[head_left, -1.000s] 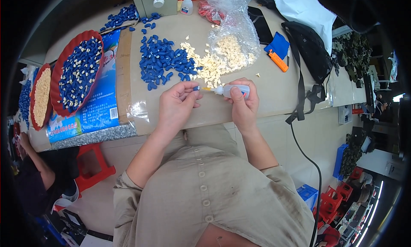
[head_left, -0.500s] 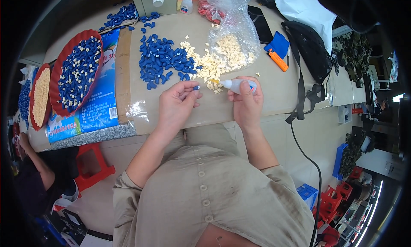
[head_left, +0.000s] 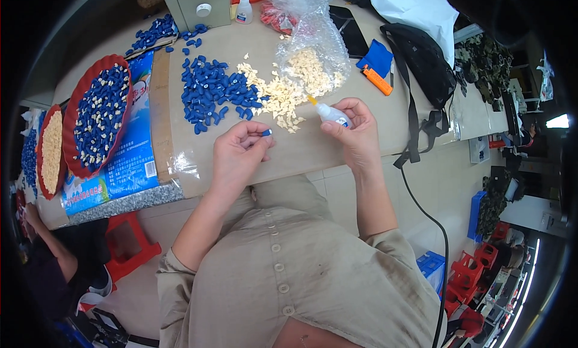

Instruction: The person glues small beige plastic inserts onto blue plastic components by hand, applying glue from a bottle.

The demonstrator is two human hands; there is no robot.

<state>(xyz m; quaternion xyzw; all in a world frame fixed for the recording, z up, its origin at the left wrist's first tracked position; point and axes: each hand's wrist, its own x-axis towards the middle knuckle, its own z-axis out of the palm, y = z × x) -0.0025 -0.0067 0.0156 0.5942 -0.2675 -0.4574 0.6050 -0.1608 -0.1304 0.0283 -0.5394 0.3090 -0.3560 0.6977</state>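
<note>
My left hand (head_left: 242, 154) pinches one small curved blue piece (head_left: 267, 132), its pale end pointing to the right. In my right hand (head_left: 360, 134) is a small white squeeze bottle (head_left: 331, 113) with a yellow nozzle, tilted so that the nozzle points up and left. The nozzle is apart from the blue piece. Just beyond my left hand spreads a pile of similar blue pieces (head_left: 208, 95). To its right, beyond both hands, lies a heap of small cream-coloured chips (head_left: 280, 98), spilling from a clear plastic bag (head_left: 328, 43).
At the left stand a red tray (head_left: 72, 134) of blue pieces with cream bits and a red tray (head_left: 43, 182) of cream bits. A second squeeze bottle (head_left: 244, 12) stands at the back. An orange cutter (head_left: 377, 81) and a black bag (head_left: 421, 62) lie right. Another person's arm (head_left: 51, 242) shows far left.
The squeeze bottle in my right hand has tipped, so its nozzle now points more upward and sits farther from the blue piece. The whole view has shifted slightly.
</note>
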